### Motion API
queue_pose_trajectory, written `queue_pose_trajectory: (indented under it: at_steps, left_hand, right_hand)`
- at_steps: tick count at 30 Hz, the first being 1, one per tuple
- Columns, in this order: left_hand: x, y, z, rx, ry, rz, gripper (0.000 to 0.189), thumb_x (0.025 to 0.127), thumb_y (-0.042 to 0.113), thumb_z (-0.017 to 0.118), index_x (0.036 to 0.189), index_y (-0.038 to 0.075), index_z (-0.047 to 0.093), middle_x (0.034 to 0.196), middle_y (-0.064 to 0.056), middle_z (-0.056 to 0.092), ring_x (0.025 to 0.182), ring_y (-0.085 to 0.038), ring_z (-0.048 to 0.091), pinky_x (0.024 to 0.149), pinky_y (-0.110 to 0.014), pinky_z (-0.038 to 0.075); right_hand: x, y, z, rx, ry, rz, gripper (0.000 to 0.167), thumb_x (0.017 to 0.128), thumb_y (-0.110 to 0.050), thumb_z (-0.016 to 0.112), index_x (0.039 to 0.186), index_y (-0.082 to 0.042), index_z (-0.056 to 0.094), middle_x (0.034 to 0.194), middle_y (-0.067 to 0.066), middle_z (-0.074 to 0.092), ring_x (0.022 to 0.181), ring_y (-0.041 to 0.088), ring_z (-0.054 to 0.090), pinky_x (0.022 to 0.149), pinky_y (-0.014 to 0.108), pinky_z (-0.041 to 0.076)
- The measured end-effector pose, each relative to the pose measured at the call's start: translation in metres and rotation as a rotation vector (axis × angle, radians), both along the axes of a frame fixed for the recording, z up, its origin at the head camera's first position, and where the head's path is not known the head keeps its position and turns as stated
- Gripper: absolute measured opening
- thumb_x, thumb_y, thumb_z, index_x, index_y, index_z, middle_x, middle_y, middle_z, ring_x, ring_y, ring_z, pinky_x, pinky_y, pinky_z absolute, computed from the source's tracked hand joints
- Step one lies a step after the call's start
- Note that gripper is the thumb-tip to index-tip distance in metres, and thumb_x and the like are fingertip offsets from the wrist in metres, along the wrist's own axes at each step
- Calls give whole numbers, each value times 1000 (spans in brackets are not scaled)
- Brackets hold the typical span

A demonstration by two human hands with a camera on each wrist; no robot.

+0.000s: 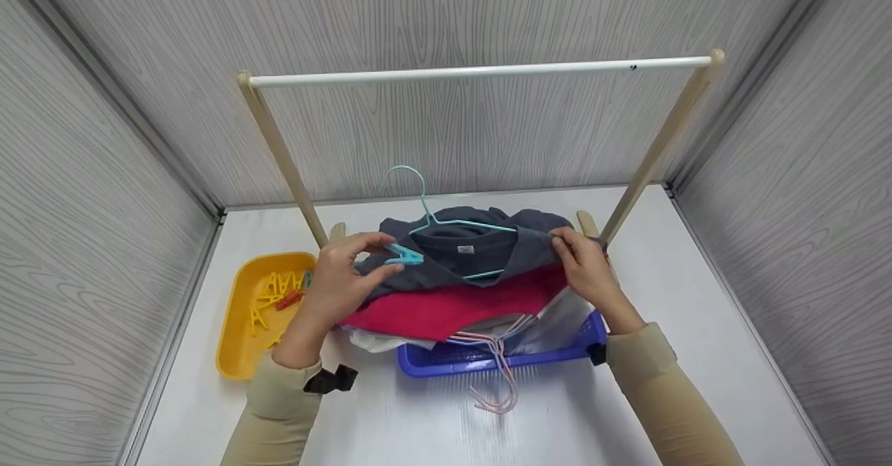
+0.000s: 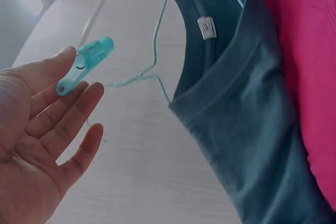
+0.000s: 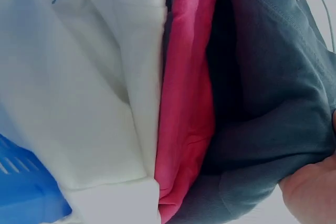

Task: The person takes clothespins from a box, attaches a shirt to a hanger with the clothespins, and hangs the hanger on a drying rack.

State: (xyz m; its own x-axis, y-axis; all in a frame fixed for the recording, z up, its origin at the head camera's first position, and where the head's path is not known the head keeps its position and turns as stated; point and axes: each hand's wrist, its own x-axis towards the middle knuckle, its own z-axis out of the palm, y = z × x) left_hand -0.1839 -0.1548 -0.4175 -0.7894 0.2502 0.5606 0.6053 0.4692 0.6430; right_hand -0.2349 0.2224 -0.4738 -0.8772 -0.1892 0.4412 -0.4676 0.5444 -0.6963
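Note:
Between thumb and fingers, my left hand (image 1: pixel 341 278) pinches a light-blue clothespin (image 1: pixel 406 254) beside the collar of a dark grey shirt (image 1: pixel 418 274). The left wrist view shows the clothespin (image 2: pixel 86 65) held apart from the cloth. A mint-green hanger (image 1: pixel 422 198) sits inside the shirt's neck, its hook sticking up toward the back. My right hand (image 1: pixel 589 271) grips the shirt's right shoulder. In the right wrist view the grey cloth (image 3: pixel 278 77) is bunched near the thumb (image 3: pixel 310 187).
A red garment (image 1: pixel 432 309) and white clothes lie under the shirt, over a blue basket (image 1: pixel 446 368). Pink and white hangers (image 1: pixel 498 354) stick out in front. Left stands a yellow tray (image 1: pixel 233 334) with several clothespins (image 1: pixel 282 283). Behind rises a rack with a white bar (image 1: pixel 474 72).

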Motion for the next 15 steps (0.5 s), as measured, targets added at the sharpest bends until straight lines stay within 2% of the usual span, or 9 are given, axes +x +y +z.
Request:
queue_pose_trajectory:
  at_steps: [3,9,15]
  left_hand:
    - [-1,10,3,2,-1,-39,34,81,14,81,111,0,69,103,-3,71,95,-19,66,87,-41,53]
    - [-5,31,6,29,29,-129,32,86,15,76,115,2,68,104,-2,68,93,-18,65,86,-31,53]
    - [-12,54,5,58,79,-185,27,91,11,71,114,-1,66,101,-5,67,92,-15,65,80,-37,55]
  right_hand:
    - [1,0,0,1,-6,-4,14,100,-2,53,103,3,66,94,11,67,84,21,58,76,35,44]
    - [1,0,-3,17,10,-20,15,100,0,53,105,5,66,96,12,68,85,22,58,77,34,45]
    - [2,-3,-2,-7,17,-11,15,99,0,53,104,5,66,93,11,67,82,19,56,74,30,44]
